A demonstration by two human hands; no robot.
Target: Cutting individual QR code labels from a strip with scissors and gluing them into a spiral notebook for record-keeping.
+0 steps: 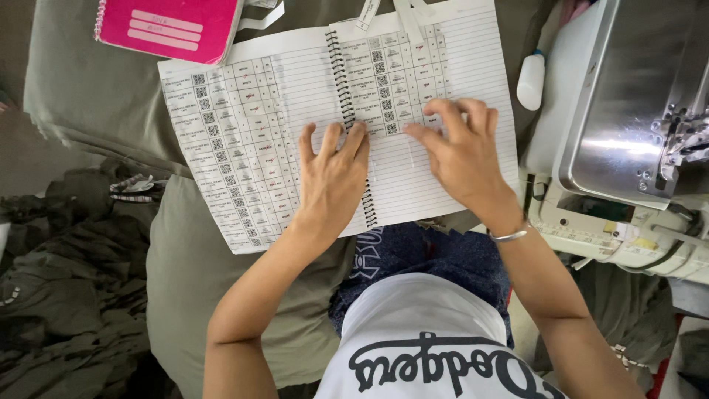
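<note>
An open spiral-bound lined notebook (458, 59) lies on grey-green fabric in front of me, its pages partly covered with rows of small square-code stickers (229, 140). My left hand (331, 177) lies flat across the spiral binding, fingers spread. My right hand (459, 151) presses on the right page at the lower edge of the sticker block, its fingertips bent against the paper. A metal bangle (509, 236) circles my right wrist. Neither hand holds anything I can see.
A pink notebook (173, 26) lies at the top left. A sewing machine (628, 111) with a shiny metal bed stands at the right, a small white bottle (530, 80) beside it. Dark garments (66, 281) are heaped at the left.
</note>
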